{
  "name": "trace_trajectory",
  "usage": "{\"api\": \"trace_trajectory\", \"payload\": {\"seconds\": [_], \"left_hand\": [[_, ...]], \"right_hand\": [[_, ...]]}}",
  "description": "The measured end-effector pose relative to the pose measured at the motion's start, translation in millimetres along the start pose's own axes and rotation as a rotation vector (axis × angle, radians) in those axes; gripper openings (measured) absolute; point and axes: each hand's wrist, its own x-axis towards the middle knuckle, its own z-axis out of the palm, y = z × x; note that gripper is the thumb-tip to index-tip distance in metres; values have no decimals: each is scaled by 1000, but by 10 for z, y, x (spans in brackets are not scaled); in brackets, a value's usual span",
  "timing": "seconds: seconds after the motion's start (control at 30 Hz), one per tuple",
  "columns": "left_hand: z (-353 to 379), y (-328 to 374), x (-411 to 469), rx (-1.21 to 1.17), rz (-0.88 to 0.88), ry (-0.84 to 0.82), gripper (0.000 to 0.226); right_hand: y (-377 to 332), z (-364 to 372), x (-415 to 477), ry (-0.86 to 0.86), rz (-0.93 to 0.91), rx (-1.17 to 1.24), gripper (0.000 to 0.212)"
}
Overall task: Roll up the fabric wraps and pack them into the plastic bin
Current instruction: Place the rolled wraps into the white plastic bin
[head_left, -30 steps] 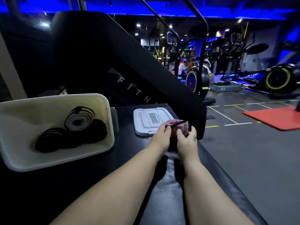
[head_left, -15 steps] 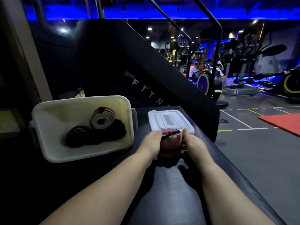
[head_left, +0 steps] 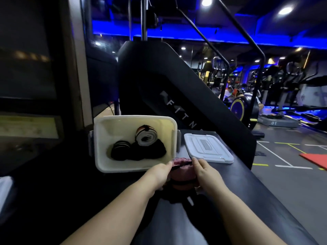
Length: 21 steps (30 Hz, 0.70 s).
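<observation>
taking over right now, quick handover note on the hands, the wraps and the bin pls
Hands: left hand and right hand both hold the pink wrap roll, just in front of the plastic bin's near right corner.
Done: three rolls in the bin: white roll, striped dark roll, black roll.
Lid lies off, right of the bin.
Left: put the pink roll in.

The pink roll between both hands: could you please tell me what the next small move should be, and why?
Probably lift the pink roll over the near rim of the bin and set it inside. It looks fully wound, the left hand and right hand grip it, and the bin sits open just beyond.
</observation>
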Motion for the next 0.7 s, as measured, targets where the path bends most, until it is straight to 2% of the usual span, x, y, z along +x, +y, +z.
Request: {"api": "trace_trajectory", "payload": {"seconds": [0.07, 0.23, 0.33, 0.43, 0.53, 0.63, 0.7], "left_hand": [[-152, -11, -68, 11, -9, 5, 32], [-440, -87, -144, -143, -45, 25, 27], [-616, -153, -138, -135, -50, 99, 44], [-779, -246, -133, -96, -70, 184, 54], [-919, -310, -148, -67, -20, 242, 45], [-1029, -372, -128, -55, -15, 290, 32], [-1082, -405, -103, -87, -7, 304, 30]], "right_hand": [[-129, 110, -23, -18, 30, 22, 35], [-291, 431, -65, -99, 94, 117, 39], [-426, 600, -86, -166, 128, 223, 27], [-529, 780, -89, -175, 109, 232, 24], [-620, 952, -83, -190, 88, 246, 21], [-689, 1093, -49, -218, 80, 272, 11], [-719, 1175, -27, -249, 65, 324, 5]]}}
